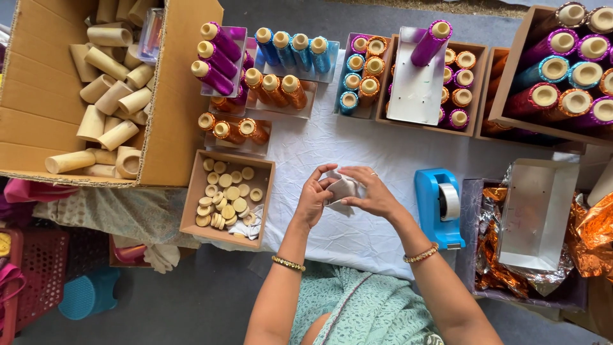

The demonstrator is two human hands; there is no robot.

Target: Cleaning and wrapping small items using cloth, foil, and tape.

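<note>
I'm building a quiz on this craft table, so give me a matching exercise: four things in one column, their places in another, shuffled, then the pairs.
Things:
1. tape dispenser
2. small box of discs
3. large carton of bare tubes
4. white cloth piece

Places:
A. far left, at the table's upper corner
B. between the left hand and right hand
C. just right of the hands
D. just left of the hands

Pairs: 1-C, 2-D, 3-A, 4-B

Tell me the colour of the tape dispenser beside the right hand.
The plastic tape dispenser is bright blue, holding a pale roll; the head view shows it clearly.
</note>
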